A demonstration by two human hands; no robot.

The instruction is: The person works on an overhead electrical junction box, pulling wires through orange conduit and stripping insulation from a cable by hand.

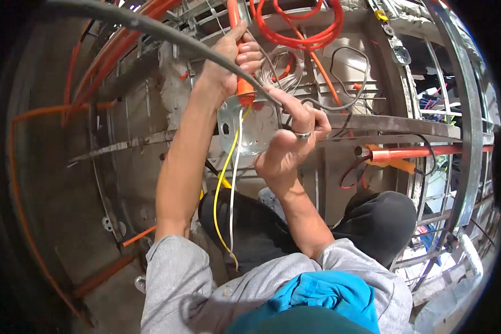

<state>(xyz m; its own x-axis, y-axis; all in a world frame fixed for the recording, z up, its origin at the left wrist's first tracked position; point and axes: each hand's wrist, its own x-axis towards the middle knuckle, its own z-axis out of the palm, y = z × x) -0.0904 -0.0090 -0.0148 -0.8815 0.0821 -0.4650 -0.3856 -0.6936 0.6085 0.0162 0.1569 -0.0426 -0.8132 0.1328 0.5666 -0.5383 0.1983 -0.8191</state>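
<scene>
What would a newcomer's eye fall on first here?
Probably the bright red coil of tubing at the top centre. Then the left hand gripping the orange tube above the metal box, with a yellow wire and a white wire hanging below. The blue cloth stands out at the bottom.

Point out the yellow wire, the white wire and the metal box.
Yellow wire (215,211), head view: middle of its visible length.
White wire (233,189), head view: middle of its visible length.
Metal box (257,132), head view: its bare metal surface.
</scene>
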